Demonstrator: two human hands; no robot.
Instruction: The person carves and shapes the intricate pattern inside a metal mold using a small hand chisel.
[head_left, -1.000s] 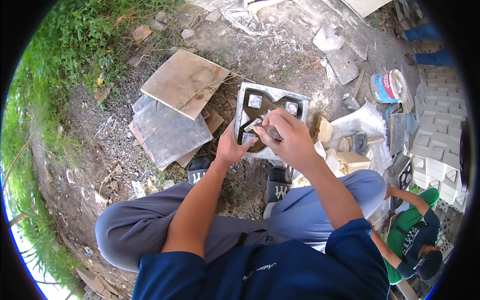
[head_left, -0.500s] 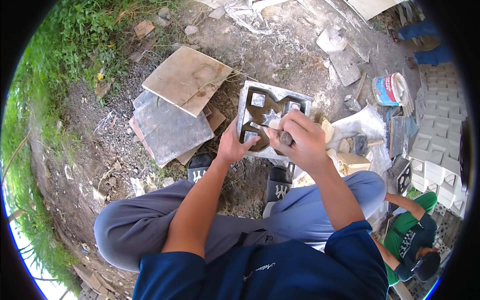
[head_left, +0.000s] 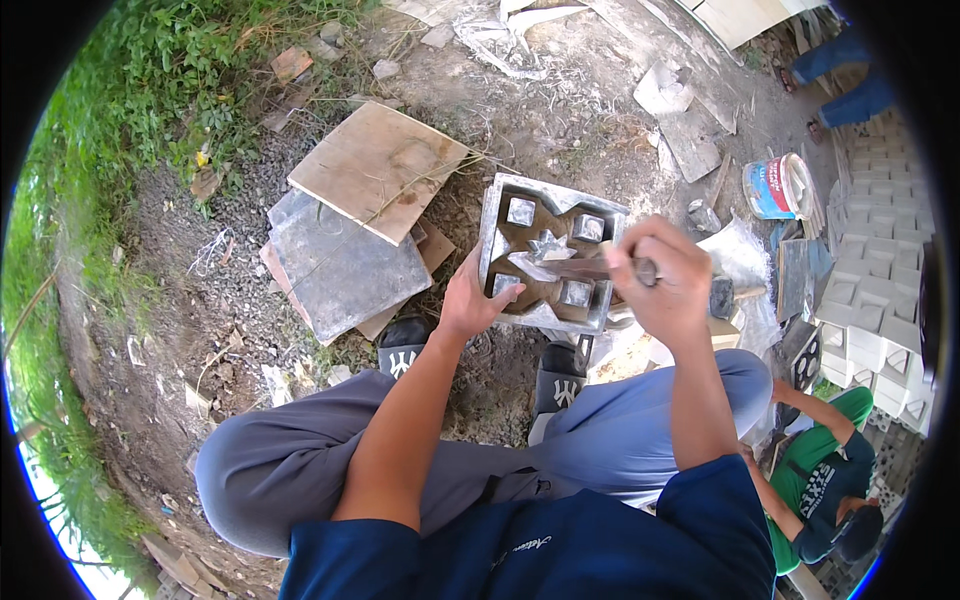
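A square metal mould [head_left: 553, 183] stands tilted in front of me, with square blocks near its corners and a star-shaped piece in the middle. My left hand [head_left: 470, 298] grips its left wall, the thumb over the lower left block and the other fingers mostly hidden behind the wall. My right hand [head_left: 665, 280] is closed round the round handle of a small trowel [head_left: 580, 268], above the mould's right side. The trowel's narrow blade points left across the middle, close to the star. I cannot tell whether the blade touches the mould.
Wooden boards [head_left: 375, 165] and a grey sheet [head_left: 350, 265] lie stacked at left. On the right are a paint bucket [head_left: 775, 187], a white sack [head_left: 740, 255] and stacked pale blocks [head_left: 880, 260]. A co-worker [head_left: 825, 480] crouches at lower right; another person's legs [head_left: 840, 80] show at upper right.
My right hand has moved right and slightly down with the trowel, so more of the blade and the mould's inside shows. The left hand keeps its hold on the mould.
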